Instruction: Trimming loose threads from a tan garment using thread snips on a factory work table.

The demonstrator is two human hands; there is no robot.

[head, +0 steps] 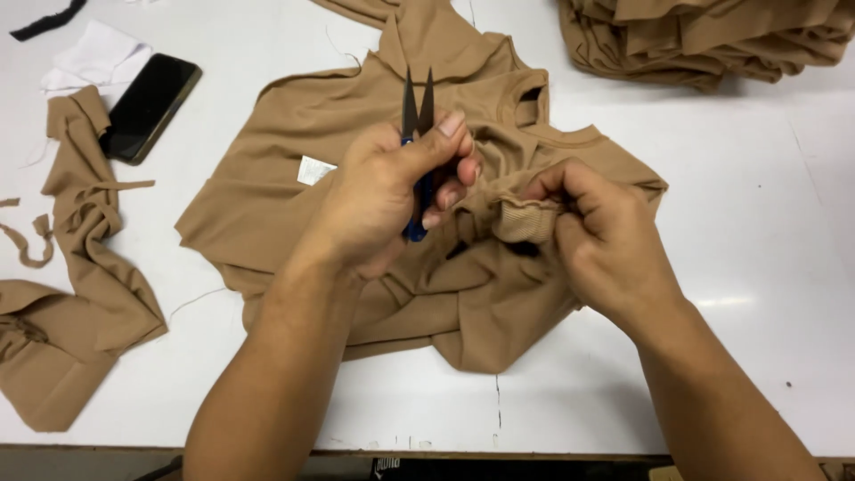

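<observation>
A white table filled the view, and spread across its middle lay a tan knit garment, rumpled and folded over itself toward the near edge, with a small white label showing on its left half. At the far right corner sat a stack of folded tan garments, well apart from the hands. Along the left side lay tan fabric offcuts, a long strip trailing down into a wider scrap near the table's front. Beyond them a black phone rested face up, partly on a white scrap of cloth. The left hand was closed around blue-handled thread snips, gripping the handle in the fist with the thumb laid across it, the two dark blades pointing away from the person and slightly parted over the garment. Just beside it, the right hand pinched the garment's ribbed cuff between thumb and fingers, holding it bunched up above the cloth.
</observation>
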